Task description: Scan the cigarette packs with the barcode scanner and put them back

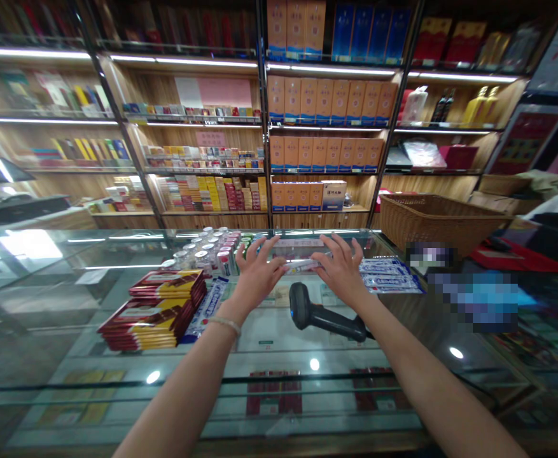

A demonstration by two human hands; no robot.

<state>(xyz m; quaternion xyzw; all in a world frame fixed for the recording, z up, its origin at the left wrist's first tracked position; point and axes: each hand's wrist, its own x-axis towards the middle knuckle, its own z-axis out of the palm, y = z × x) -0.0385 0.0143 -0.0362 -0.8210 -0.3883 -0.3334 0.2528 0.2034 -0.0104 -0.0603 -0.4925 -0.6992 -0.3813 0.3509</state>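
Both my arms reach forward over a glass counter (69, 299). My left hand (258, 270) and my right hand (340, 267) grip the two ends of a long flat white carton (301, 264) held just above the glass, fingers partly spread over it. A black handheld barcode scanner (324, 315) lies on the counter just below my right wrist. Two stacks of red and yellow cartons (157, 308) sit to the left of my left arm. Small white bottles (207, 251) stand behind my left hand.
Blue and white flat packs (388, 275) lie right of my right hand. A wicker basket (434, 219) stands at the counter's right end. Shelves behind hold orange boxes (326, 102) and cigarette packs (212, 194). More packs show under the glass.
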